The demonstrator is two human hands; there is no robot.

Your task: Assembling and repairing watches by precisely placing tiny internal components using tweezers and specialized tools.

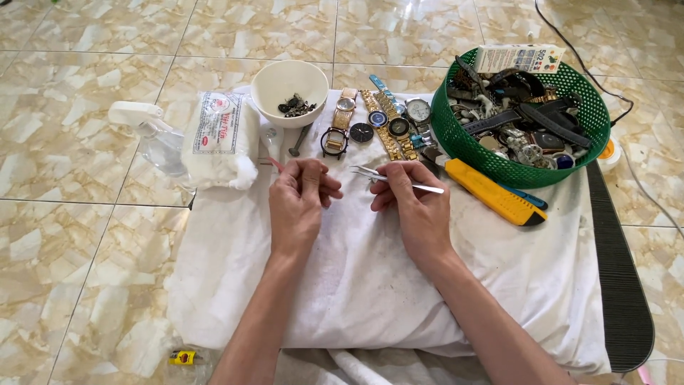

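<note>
My right hand (420,207) pinched metal tweezers (395,178), tips pointing left toward my left hand (298,203), whose grip clenched a thin pink stick (275,164). Both hovered over white cloth (370,278); watches (377,121) lay just beyond, green basket (456,139) right.

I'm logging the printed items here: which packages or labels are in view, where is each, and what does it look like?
Cotton pack: clear soft bag of white cotton, red-and-blue printed label, left of the left hand, beside the white bowl.
Small box: flat white carton with colourful print, lying on the far rim of the green basket, beyond the right hand.
No screens or signs visible.
</note>
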